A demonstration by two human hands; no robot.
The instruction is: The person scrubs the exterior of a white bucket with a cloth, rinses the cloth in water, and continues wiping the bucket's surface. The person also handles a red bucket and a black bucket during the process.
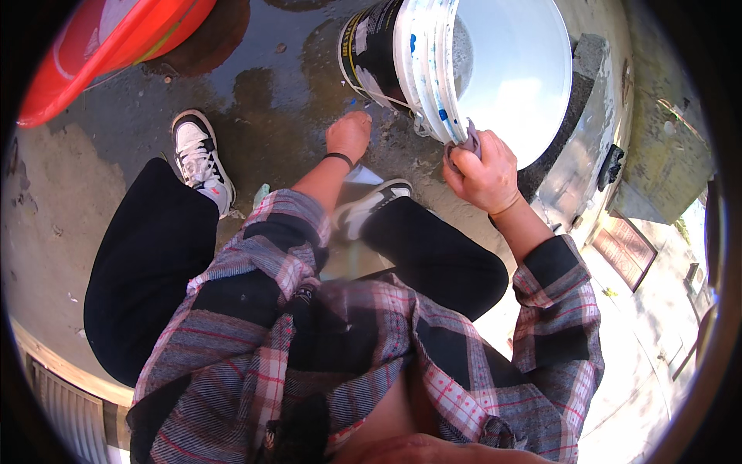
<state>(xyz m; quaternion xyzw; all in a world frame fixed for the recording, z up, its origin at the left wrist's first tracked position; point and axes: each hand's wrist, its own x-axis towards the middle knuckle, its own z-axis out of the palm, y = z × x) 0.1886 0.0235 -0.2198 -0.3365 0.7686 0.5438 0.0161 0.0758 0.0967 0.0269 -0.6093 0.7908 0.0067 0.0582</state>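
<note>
My right hand [486, 174] pinches a greyish-purple cloth [472, 141] against the rim of a large white plastic bucket [516, 81]. The bucket is tipped over, its mouth towards the right, and blue paint spots mark its ribbed collar. Foamy water [462, 55] lies inside it. Black label printing covers the outer wall, and a thin wire handle [377, 100] hangs along it. My left hand [349, 134] is closed in a fist below the bucket's base, apart from it. Its fingertips are hidden, and nothing shows in it.
A red plastic basin [110, 43] stands at the upper left, holding something pale. Wet concrete floor [272, 104] spreads between my two sneakers [200, 153]. A rough concrete block edge [571, 110] runs behind the bucket. A low seat, partly hidden, is beneath me.
</note>
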